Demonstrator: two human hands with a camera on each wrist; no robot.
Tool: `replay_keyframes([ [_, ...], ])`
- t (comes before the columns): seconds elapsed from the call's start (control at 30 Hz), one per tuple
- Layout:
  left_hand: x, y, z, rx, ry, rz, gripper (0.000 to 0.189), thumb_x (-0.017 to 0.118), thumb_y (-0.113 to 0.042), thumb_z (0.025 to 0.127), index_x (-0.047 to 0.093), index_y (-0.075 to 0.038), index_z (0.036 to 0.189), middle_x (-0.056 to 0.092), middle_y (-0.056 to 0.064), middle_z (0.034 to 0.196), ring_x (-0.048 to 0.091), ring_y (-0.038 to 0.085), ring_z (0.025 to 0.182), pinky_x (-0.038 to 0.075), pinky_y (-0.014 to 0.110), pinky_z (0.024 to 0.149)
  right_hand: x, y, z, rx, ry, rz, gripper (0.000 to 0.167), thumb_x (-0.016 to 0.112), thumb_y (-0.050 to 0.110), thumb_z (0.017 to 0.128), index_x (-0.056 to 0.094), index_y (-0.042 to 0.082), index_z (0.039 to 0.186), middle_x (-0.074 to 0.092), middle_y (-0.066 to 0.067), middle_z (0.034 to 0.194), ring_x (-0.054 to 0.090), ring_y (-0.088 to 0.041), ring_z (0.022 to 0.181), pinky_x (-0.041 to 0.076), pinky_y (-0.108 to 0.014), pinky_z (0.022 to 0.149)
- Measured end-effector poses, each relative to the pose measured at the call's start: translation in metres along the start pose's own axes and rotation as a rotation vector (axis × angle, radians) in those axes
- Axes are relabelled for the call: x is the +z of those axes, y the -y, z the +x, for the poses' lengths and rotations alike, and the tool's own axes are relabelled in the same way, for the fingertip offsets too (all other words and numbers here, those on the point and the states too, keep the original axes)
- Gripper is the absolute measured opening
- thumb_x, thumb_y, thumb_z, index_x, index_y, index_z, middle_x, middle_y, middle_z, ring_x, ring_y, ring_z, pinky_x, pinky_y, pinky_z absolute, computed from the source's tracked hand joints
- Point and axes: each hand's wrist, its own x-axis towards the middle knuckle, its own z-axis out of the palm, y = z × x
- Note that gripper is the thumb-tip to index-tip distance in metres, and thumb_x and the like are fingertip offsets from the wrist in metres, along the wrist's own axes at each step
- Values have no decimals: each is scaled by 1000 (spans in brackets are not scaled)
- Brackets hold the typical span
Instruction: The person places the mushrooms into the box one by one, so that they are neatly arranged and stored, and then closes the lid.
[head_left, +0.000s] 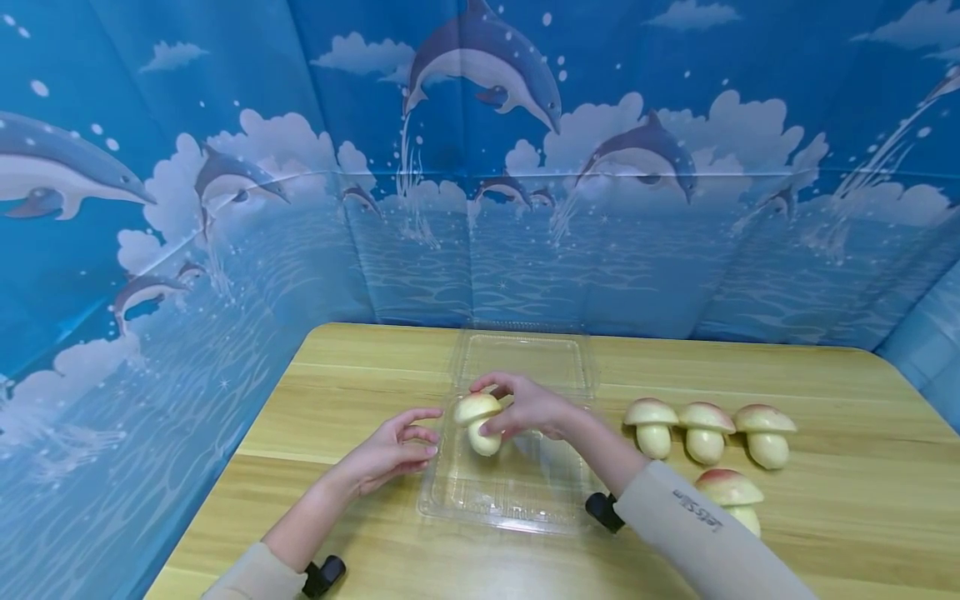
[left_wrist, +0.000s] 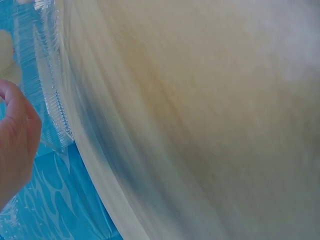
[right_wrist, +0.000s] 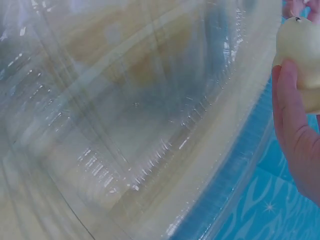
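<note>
The left hand (head_left: 392, 452), relaxed and free, is at eight o'clock from a mushroom (head_left: 477, 410). The right hand (head_left: 522, 407) pinches this mushroom at nine o'clock of its palm, over a clear tray (head_left: 517, 493). At the tray's three o'clock is a row of mushrooms (head_left: 705, 421); at twelve, its lid (head_left: 523, 357).

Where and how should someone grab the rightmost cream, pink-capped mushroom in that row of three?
Pinch the rightmost mushroom by its rounded cream stem, probably from the right: the stem is narrower than the cap, and a matching mushroom crowds its left.
</note>
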Motion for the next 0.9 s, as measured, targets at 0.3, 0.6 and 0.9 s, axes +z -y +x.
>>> replay_keyframes([
  [0.3, 0, 1, 1, -4, -2, -7, 62, 62, -1, 86, 32, -4, 141, 53, 10, 104, 57, 11, 76, 51, 23, 71, 5, -2, 2, 39, 3, -60, 55, 73, -7, 72, 54, 9, 122, 47, -19, 116, 58, -25, 76, 54, -43, 68],
  [0.6, 0, -1, 1, -1, 3, -10, 62, 61, 0, 86, 32, -3, 141, 53, 10, 104, 57, 12, 76, 51, 23, 71, 8, -8, 5, 18, 41, -86, 55, 73, -8, 71, 55, 6, 122, 49, -18, 114, 56, -23, 74, 54, -41, 65],
  [0.9, 1, 1, 2, 0, 3, -8, 62, 61, 0, 86, 32, -3, 141, 53, 11, 105, 57, 12, 76, 51, 24, 71, 13, -12, 10, 21, 59, -146, 55, 72, -11, 70, 55, 6, 120, 49, -17, 111, 55, -21, 74, 51, -30, 57],
])
